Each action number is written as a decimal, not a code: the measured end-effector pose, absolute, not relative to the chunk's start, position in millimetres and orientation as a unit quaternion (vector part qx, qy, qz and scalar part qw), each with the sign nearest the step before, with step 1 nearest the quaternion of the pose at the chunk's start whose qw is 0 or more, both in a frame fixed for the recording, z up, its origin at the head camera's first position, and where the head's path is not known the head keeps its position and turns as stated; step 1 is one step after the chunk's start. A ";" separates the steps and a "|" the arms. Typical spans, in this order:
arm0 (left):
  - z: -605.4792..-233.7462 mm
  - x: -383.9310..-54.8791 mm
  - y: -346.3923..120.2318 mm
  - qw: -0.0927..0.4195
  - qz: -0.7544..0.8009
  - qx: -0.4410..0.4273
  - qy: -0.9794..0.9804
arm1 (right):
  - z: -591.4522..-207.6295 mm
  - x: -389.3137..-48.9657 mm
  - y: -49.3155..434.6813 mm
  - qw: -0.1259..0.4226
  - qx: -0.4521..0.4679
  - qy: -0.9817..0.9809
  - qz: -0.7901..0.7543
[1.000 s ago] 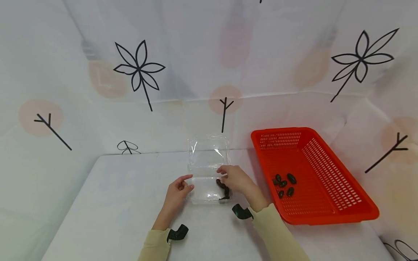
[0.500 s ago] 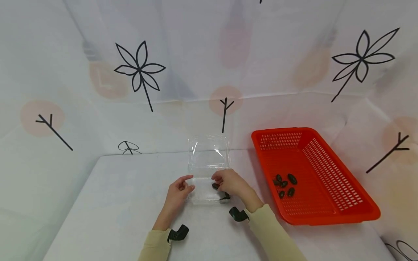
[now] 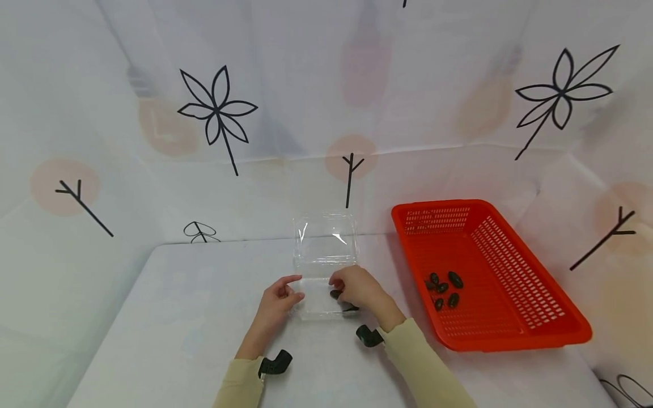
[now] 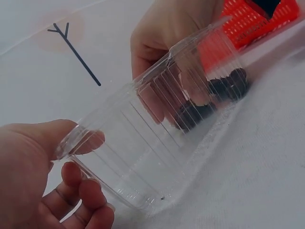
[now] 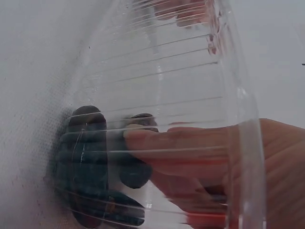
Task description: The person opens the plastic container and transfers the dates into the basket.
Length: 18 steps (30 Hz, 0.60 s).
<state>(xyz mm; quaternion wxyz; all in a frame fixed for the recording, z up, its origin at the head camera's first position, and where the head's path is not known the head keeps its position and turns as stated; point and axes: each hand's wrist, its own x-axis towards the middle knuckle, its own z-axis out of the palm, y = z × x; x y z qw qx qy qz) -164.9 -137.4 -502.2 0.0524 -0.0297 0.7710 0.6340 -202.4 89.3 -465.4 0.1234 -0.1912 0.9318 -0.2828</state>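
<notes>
A clear plastic clamshell box stands on the white table with its lid raised. My left hand pinches its left rim, one digit inside the wall and curled fingers outside. Inside the box at the right lie several smooth, dark oval pieces; their kind is unclear. My right hand reaches over the right rim, its fingertips on one dark oval piece low in the box. Through the ribbed wall in the right wrist view, that piece shows beside the fingertips. The hand hides part of the group in the head view.
A red perforated plastic basket stands to the right on the table. Several dark green oval pieces lie at its left side. Behind the raised lid hangs a white printed cloth.
My right hand has come down into the box and slightly left, and one dark oval piece has shifted left with it. My left hand stays at the rim.
</notes>
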 end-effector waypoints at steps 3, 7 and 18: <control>-488.6 -161.5 -134.5 0.053 0.635 -0.020 0.771 | -465.7 -202.6 89.7 0.121 -0.190 0.935 -0.274; -471.3 -153.5 -133.6 0.057 0.639 -0.009 0.767 | -465.2 -201.9 89.0 0.116 -0.197 0.934 -0.274; -506.3 -166.9 -138.0 0.052 0.645 -0.019 0.762 | -471.1 -205.5 93.7 0.122 -0.197 0.904 -0.358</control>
